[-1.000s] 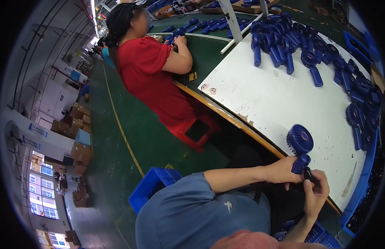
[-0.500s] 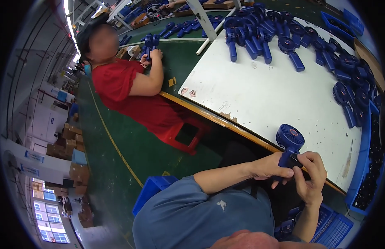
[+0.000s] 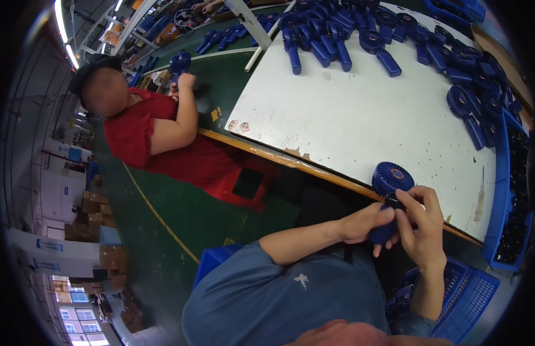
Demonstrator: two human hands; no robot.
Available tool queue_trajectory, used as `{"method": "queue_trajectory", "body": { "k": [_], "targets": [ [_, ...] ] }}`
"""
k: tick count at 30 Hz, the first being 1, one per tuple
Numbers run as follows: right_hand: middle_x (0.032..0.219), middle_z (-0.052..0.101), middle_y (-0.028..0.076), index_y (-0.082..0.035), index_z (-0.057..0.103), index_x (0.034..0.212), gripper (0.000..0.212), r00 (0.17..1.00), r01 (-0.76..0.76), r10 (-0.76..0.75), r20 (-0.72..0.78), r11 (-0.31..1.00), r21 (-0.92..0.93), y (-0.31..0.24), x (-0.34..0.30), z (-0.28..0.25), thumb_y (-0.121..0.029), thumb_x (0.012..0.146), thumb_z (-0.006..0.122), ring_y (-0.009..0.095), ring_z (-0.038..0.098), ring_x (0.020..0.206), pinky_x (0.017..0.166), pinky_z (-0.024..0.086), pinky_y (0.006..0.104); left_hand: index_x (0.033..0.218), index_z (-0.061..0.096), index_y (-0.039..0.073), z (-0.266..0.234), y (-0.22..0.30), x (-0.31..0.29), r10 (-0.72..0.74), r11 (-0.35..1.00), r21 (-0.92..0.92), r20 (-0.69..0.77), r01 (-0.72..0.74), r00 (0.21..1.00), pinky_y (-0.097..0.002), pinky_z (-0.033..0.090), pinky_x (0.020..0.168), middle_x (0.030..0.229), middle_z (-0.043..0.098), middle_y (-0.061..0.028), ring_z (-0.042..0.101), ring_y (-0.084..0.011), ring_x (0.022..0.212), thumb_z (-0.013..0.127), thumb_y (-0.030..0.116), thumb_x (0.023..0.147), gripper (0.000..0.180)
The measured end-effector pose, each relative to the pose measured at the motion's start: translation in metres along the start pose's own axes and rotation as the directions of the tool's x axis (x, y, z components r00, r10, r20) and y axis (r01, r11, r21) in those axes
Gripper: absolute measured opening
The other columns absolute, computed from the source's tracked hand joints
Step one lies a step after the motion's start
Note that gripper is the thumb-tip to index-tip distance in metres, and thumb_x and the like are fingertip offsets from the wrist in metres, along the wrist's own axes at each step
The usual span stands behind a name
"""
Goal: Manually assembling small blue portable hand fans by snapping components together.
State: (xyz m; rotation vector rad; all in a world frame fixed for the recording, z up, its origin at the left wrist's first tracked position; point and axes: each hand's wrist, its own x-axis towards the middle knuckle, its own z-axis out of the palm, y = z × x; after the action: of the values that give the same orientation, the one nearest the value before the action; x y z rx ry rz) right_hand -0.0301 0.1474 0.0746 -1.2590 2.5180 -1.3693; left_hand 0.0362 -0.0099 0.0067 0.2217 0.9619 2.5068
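A blue handheld fan [image 3: 392, 177] is between my hands at the front edge of the white-topped table [image 3: 313, 118], its round head over the tabletop. My left hand [image 3: 362, 224] wraps round its handle, thumb on the upper side. My right hand [image 3: 420, 222] pinches a small black part [image 3: 394, 200] with thumb and index finger, against the fan where head and handle meet. Whether that part is fixed to the fan, I cannot tell. Part of the handle is hidden by my fingers.
Many blue fans [image 3: 388, 62] lie heaped along the table's far and right sides. A blue bin [image 3: 498, 230] of small black parts stands at the right edge, and a blue crate [image 3: 472, 300] below it. At left, a person in red [image 3: 158, 132] holds another fan [image 3: 180, 62].
My right fingers have moved up the fan with the black part, from the handle toward the head. The view has also shifted slightly.
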Motion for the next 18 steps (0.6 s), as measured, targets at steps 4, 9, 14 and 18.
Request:
{"method": "queue_trajectory", "body": {
  "k": [4, 9, 14, 18],
  "targets": [
    [0.112, 0.054, 0.017, -0.006, 0.064, 0.119, 0.043, 0.999, 0.027, -0.023, 0.040, 0.994, -0.104, -0.006, 0.008, 0.002, -0.011, 0.077, 0.075, 0.034, 0.054, 0.100, 0.078, 0.050, 0.0389, 0.131, 0.048, 0.012, -0.001, 0.000, -0.002, -0.118, 0.976, -0.203, -0.223, 0.072, 0.968, -0.0420, 0.062, 0.058, 0.101, 0.065, -0.0121, 0.068, -0.0239, 0.083, 0.035, 0.067, 0.096, 0.066],
    [0.106, 0.054, 0.015, -0.006, 0.063, 0.118, 0.045, 0.999, 0.033, -0.029, 0.032, 0.992, -0.118, -0.003, 0.011, 0.007, -0.016, 0.076, 0.075, 0.031, 0.053, 0.097, 0.082, 0.048, 0.0396, 0.133, 0.046, 0.007, 0.016, 0.011, 0.009, -0.002, 0.993, -0.114, -0.383, -0.044, 0.924, -0.0379, 0.059, 0.066, 0.113, 0.059, -0.0136, 0.064, -0.0248, 0.098, 0.027, 0.071, 0.096, 0.076],
    [0.103, 0.054, 0.013, -0.007, 0.061, 0.120, 0.049, 0.998, -0.054, 0.058, 0.021, 0.986, -0.156, -0.004, 0.004, 0.009, -0.018, 0.074, 0.075, 0.029, 0.053, 0.096, 0.082, 0.047, 0.0388, 0.123, 0.054, 0.006, 0.025, 0.006, 0.022, 0.048, 0.958, -0.233, -0.439, -0.165, 0.897, -0.0335, 0.047, 0.097, 0.117, 0.060, -0.0086, 0.058, -0.0176, 0.110, 0.033, 0.051, 0.102, 0.054],
    [0.103, 0.055, 0.013, -0.004, 0.057, 0.124, 0.055, 0.999, -0.042, 0.045, 0.008, 0.981, -0.190, -0.005, -0.005, 0.014, -0.018, 0.074, 0.074, 0.030, 0.053, 0.097, 0.083, 0.046, 0.0397, 0.128, 0.051, 0.007, 0.021, -0.006, 0.016, 0.052, 0.942, -0.281, -0.418, -0.184, 0.907, -0.0363, 0.046, 0.100, 0.122, 0.060, -0.0092, 0.058, -0.0198, 0.115, 0.036, 0.046, 0.102, 0.050]
  ]
}}
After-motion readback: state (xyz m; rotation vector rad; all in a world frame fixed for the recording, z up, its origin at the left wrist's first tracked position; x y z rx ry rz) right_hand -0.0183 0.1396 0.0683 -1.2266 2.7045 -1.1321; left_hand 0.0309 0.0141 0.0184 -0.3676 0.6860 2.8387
